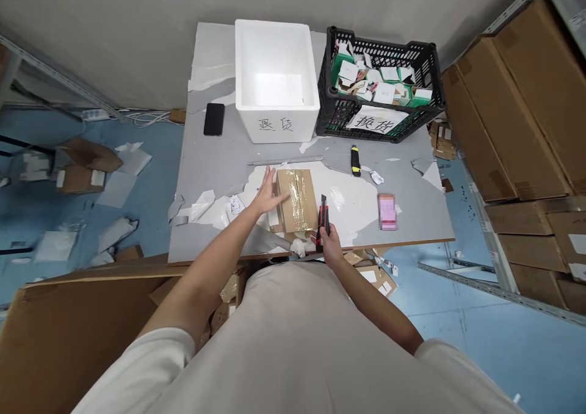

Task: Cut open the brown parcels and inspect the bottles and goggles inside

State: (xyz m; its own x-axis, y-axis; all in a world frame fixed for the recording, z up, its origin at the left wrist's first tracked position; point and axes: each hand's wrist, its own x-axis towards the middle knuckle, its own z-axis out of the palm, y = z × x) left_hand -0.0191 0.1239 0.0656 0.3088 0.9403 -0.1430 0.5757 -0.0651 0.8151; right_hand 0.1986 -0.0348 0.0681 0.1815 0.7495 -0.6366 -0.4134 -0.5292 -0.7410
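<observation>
Grey bench (201, 163) carries a taped box (300, 200) near its front edge, long axis front-to-back; left hand (264, 199) splayed at its left side, right hand (331, 244) grasping a cutter (323, 217) pointed away from the body.

One head-worn camera looked forward and steeply down over the wearer's shirt (293, 341), fairly near the surface (196, 163). It set the taped box (297, 203) near mid-view and the wall (137, 29) along the top; the left edge, perhaps lens-stretched, reached the floor (160, 157).
</observation>
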